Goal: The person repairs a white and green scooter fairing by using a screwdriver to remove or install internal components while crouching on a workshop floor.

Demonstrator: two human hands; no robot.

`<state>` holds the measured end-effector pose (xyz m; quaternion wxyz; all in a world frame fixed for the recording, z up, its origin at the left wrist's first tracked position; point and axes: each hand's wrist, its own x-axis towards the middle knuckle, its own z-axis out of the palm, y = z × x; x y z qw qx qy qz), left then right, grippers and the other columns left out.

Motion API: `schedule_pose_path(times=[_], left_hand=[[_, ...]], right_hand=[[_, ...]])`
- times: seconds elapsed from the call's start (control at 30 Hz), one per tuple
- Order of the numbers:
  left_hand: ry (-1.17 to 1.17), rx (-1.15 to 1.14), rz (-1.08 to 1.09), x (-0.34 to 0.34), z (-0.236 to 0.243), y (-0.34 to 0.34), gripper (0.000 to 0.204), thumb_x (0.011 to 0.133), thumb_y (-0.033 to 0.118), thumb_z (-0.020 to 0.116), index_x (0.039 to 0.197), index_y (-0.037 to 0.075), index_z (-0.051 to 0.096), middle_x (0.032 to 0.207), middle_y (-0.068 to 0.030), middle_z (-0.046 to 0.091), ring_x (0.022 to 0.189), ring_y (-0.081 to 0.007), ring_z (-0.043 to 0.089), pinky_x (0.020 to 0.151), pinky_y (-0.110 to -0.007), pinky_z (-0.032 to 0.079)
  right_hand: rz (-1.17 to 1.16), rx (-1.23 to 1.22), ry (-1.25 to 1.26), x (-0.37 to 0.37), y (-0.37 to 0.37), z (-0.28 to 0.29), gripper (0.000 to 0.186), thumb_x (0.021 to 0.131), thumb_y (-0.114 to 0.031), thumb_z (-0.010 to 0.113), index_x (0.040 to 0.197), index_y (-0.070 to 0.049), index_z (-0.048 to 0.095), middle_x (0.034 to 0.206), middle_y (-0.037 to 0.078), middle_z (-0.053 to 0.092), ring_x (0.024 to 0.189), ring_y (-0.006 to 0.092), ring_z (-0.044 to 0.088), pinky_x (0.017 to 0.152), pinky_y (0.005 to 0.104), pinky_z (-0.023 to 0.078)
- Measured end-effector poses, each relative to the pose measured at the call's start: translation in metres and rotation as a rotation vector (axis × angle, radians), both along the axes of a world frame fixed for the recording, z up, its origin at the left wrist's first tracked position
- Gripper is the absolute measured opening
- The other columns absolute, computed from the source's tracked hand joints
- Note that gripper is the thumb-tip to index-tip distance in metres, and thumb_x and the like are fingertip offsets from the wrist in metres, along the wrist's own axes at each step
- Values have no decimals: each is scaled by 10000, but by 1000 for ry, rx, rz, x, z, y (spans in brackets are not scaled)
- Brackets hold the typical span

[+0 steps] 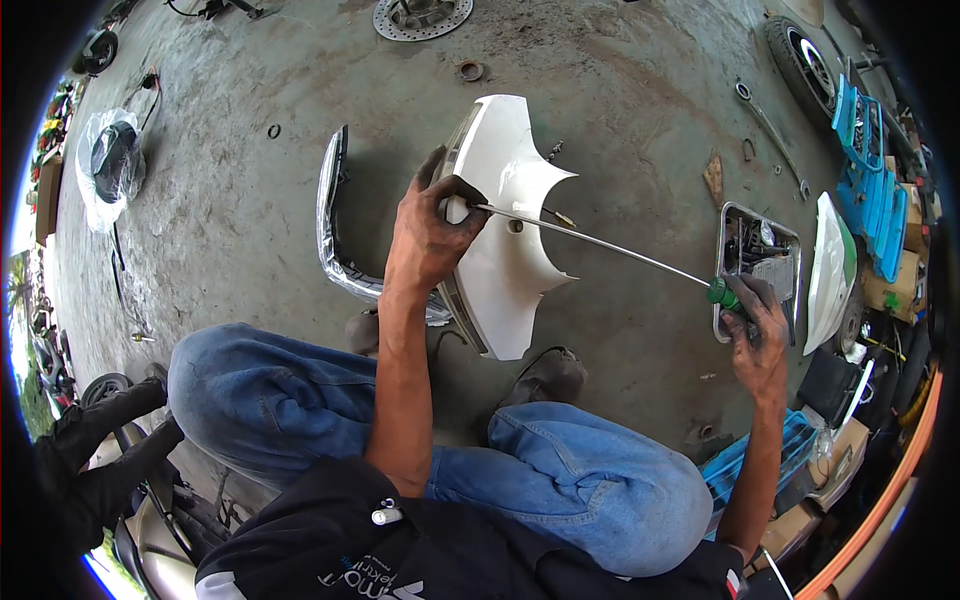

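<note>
A white plastic motorbike fairing panel point(515, 250) stands on the concrete floor in front of my knees. My left hand point(430, 232), dark with grease, grips the panel's upper left edge and holds it steady. My right hand point(757, 335) is closed around the green handle of a long screwdriver point(600, 248). Its thin metal shaft runs up and left, with the tip at the panel close to my left thumb. A chrome trim piece point(332, 225) lies behind the panel on the left.
A metal tray point(758, 255) with small parts sits by my right hand, next to a white-green panel point(830, 270) and blue crates point(870, 190). A brake disc point(420, 15), a wheel point(800, 55), wrenches and washers lie farther off. A bagged helmet point(112, 160) rests far left.
</note>
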<state>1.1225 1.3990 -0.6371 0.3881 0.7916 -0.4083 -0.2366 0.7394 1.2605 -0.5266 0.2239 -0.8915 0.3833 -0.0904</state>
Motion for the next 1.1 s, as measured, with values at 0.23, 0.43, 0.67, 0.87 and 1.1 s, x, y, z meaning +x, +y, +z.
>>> schedule_pose_path(times=[0.23,0.43,0.67,0.87,1.1], left_hand=[[0,-3,-31,1,3,0,208,770,160,804,946,56,770,1506,-278,477,1369,-407,516,1063,-460,489],[9,35,-12,-2,4,-1,226,784,188,817,946,40,764,1516,-258,480,1371,-400,518,1079,-459,470],[-60,35,-39,-15,10,-10,201,821,182,798,954,38,754,1517,-273,466,1358,-427,517,1072,-463,475],[-89,9,-51,-13,12,-7,176,840,154,764,972,45,725,1523,-278,448,1343,-450,516,1062,-476,476],[-104,2,-71,-24,13,-12,169,858,125,727,990,21,700,1550,-251,421,1297,-448,552,1022,-463,496]], right_hand=[[32,-50,79,18,-16,25,469,830,35,695,1286,-74,679,1187,158,649,1081,367,631,945,429,501],[95,-94,132,30,-36,63,534,779,37,742,1296,-80,676,1208,159,647,1080,338,647,930,408,520],[-249,78,-347,40,-73,83,318,945,-237,740,1179,-26,698,1179,83,686,1008,162,669,926,320,524],[-398,546,-1239,92,-74,66,297,962,-53,590,1254,-2,605,1033,117,675,1025,238,652,895,446,517],[442,962,-1564,76,-110,45,139,932,-163,547,1025,-64,577,642,26,420,624,174,462,788,354,429]])
